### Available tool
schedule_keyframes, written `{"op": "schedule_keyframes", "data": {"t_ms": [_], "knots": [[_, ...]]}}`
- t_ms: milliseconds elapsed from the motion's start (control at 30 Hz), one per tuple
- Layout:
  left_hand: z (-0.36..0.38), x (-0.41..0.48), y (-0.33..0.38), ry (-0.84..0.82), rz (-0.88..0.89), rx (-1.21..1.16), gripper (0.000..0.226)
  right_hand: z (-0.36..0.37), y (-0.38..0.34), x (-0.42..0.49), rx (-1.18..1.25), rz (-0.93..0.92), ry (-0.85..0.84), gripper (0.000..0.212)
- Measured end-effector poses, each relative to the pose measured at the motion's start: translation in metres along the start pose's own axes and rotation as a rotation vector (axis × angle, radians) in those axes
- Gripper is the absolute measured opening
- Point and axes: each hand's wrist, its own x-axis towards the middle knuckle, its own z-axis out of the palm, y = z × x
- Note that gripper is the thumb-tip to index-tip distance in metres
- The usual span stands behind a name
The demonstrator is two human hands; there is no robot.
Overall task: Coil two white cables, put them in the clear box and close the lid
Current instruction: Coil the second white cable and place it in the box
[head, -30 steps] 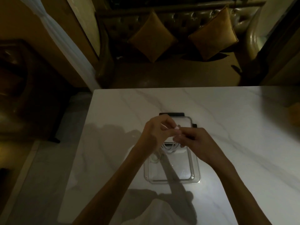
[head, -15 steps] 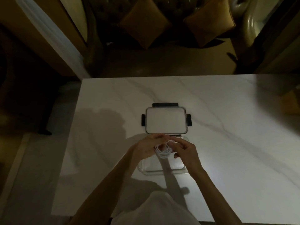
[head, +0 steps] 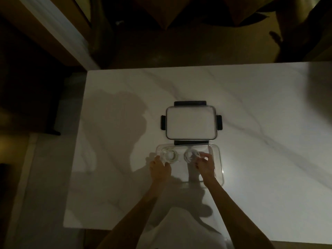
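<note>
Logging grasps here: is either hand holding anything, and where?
The right hand pinches the right coiled cable at its right rim; the left hand holds nothing.

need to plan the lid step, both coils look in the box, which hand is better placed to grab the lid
Probably the right hand: it reaches further up the clear box, nearer the lid lying just beyond. The left hand rests at the box's left edge, lower down.

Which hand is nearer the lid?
Right. The right hand lies just below the lid's near-right corner; the left hand sits lower and further left.
</note>
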Motion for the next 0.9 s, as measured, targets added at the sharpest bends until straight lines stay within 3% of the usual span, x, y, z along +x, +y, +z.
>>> {"op": "schedule_keyframes", "data": {"t_ms": [133, 233, 500, 733, 900], "knots": [[0.000, 0.009, -0.006, -0.061, 0.003, -0.007, 0.043, 0.018, -0.018, -0.007, -0.103, -0.003, -0.028, 0.010], [-0.005, 0.015, -0.012, -0.055, 0.042, -0.033, 0.039, 0.023, -0.056, -0.039, -0.152, 0.018, -0.016, 0.022], [-0.008, 0.028, -0.023, -0.078, 0.102, 0.015, 0.032, 0.029, -0.060, -0.046, -0.193, -0.007, 0.008, 0.008], [-0.013, 0.024, -0.023, -0.080, 0.140, -0.015, 0.034, 0.027, -0.063, -0.038, -0.282, 0.015, -0.029, 0.031], [-0.018, 0.015, -0.012, -0.087, 0.169, -0.064, 0.043, 0.013, -0.039, -0.025, -0.081, 0.109, -0.060, 0.031]]}}
